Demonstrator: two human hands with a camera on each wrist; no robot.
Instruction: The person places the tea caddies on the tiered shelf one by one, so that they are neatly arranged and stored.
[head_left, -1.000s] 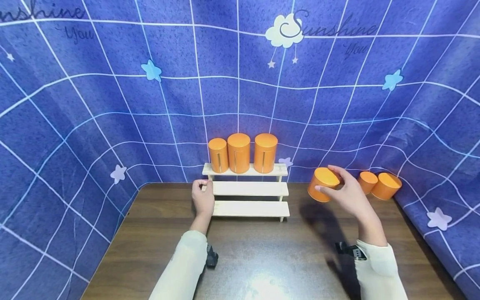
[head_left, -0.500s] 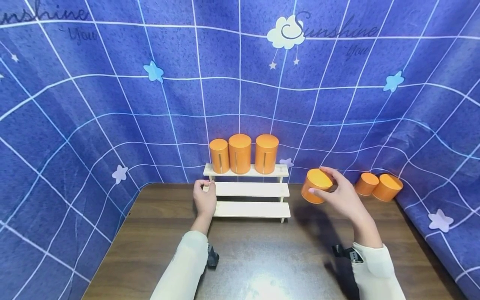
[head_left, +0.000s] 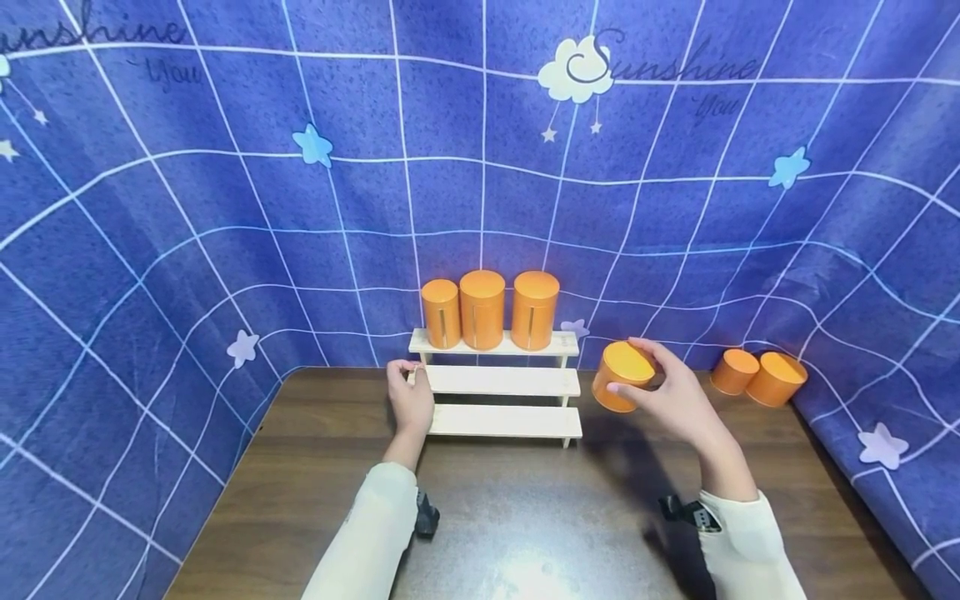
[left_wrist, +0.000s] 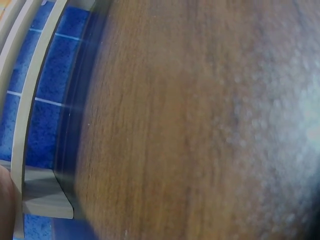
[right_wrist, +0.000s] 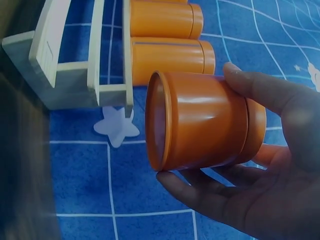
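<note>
In the head view my right hand (head_left: 675, 396) grips a short orange canister (head_left: 622, 375) with a lid, held above the table right of the shelf. The right wrist view shows thumb and fingers around that canister (right_wrist: 205, 122), its base toward the shelf. My left hand (head_left: 411, 398) pinches the left end of a pale wooden three-step shelf (head_left: 498, 382); in the left wrist view only a sliver of this hand (left_wrist: 6, 200) shows. On the top step stand a narrower orange canister (head_left: 442, 315) and two wider ones, one in the middle (head_left: 482, 310) and one to the right (head_left: 536, 311).
Two more short orange canisters, a small one (head_left: 735, 372) and a wider one (head_left: 777, 380), stand side by side at the table's back right. A blue patterned cloth (head_left: 480, 200) hangs behind and at both sides of the brown wooden table (head_left: 487, 517).
My right hand has carried the short canister leftward, closer to the shelf. The left hand stays at the shelf's left end. The whole head view has shifted slightly.
</note>
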